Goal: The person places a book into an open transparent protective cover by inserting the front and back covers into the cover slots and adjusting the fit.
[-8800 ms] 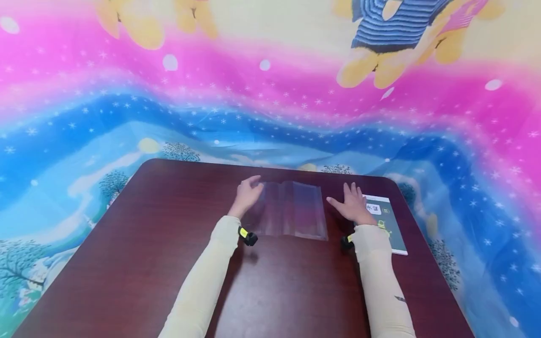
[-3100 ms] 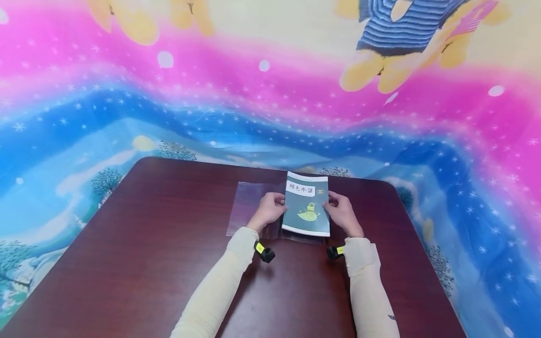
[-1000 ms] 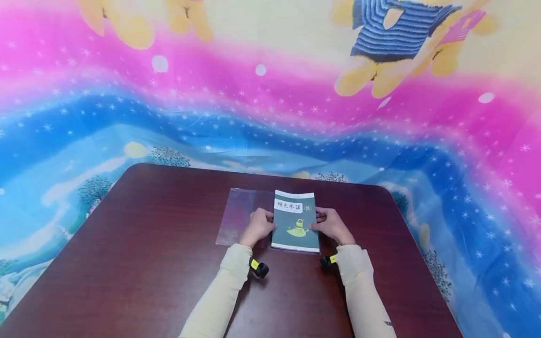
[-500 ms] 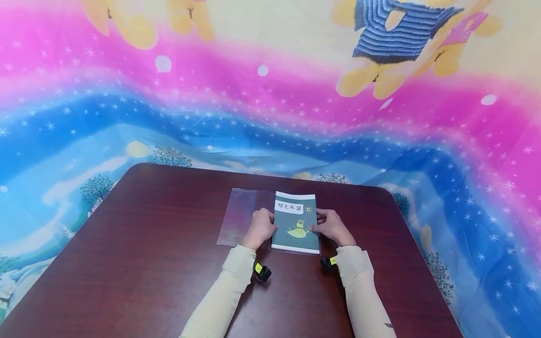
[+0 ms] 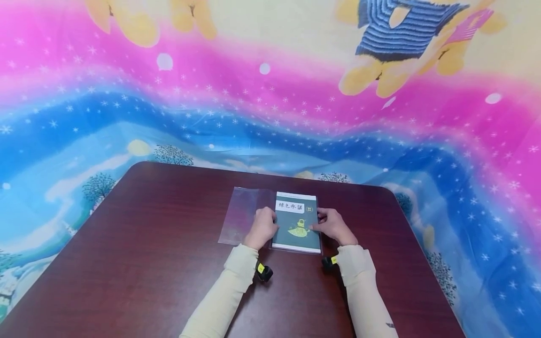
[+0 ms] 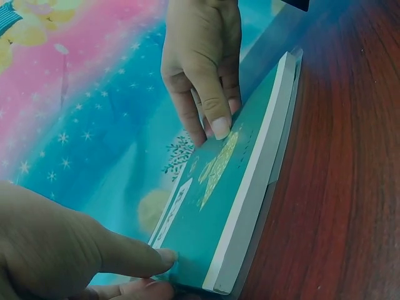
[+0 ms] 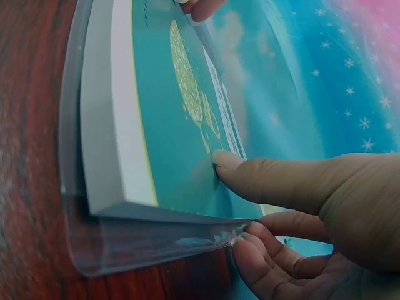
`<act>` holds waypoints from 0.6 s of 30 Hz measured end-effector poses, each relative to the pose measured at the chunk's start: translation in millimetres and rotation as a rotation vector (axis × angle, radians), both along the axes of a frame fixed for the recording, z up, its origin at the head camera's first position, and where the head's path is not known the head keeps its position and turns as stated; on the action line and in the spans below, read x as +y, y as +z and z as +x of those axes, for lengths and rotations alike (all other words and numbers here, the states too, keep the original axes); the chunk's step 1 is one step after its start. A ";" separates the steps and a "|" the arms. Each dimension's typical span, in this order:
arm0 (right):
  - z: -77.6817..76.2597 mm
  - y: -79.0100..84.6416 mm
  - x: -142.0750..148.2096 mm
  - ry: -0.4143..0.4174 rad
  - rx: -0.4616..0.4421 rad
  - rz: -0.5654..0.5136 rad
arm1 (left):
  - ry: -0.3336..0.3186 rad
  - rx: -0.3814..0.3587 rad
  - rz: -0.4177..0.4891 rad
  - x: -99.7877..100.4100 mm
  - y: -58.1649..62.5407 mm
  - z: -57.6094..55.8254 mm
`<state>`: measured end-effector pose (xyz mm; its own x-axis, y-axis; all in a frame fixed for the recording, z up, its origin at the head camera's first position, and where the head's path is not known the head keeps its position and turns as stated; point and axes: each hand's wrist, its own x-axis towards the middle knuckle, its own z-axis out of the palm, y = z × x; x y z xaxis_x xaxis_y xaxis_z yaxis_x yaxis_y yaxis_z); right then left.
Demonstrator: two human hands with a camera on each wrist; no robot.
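Head view: my left hand (image 5: 263, 227) and right hand (image 5: 335, 225) pinch the book (image 5: 296, 238) by its sides, just below and right of the frame's middle, on the clear cover (image 5: 237, 219). If one hand tugs harder, the floppy cover might slip or crease.

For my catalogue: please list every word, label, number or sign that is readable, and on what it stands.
"綠色承諾": white title panel on the green book.
Badge beside it: too small to read.
Fine print on top strip and near yellow drawing: too small.
Yellow tags on the black wrist devices: too small.
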<state>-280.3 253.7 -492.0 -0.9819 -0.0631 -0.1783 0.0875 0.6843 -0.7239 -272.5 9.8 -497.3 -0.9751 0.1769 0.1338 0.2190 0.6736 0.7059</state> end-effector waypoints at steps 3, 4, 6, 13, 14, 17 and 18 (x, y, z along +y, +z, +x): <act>-0.7 0.2 1.4 0.008 0.009 -0.003 | -0.007 0.011 -0.002 1.2 0.6 0.4; -1.0 0.5 1.7 0.012 0.014 0.001 | -0.009 0.013 -0.001 1.6 0.8 0.6; -1.9 0.9 2.0 0.015 0.016 0.008 | -0.013 0.017 -0.001 2.2 1.7 1.1; -0.9 0.9 1.8 0.098 0.016 0.092 | -0.031 -0.007 0.000 1.9 4.1 1.9; -0.2 1.3 1.3 0.114 0.021 0.117 | -0.037 -0.014 0.008 1.2 4.4 1.6; 1.7 3.1 -0.9 0.144 0.027 0.167 | -0.047 -0.016 0.048 -2.2 6.5 -1.0; 2.4 3.9 -1.7 0.144 0.028 0.180 | -0.054 -0.015 0.062 -4.0 7.2 -2.3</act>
<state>-277.9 252.1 -488.1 -0.9698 -0.1730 -0.1719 -0.0392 0.8064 -0.5900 -274.8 5.8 -490.0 -0.9664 0.2208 0.1317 0.2429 0.6157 0.7496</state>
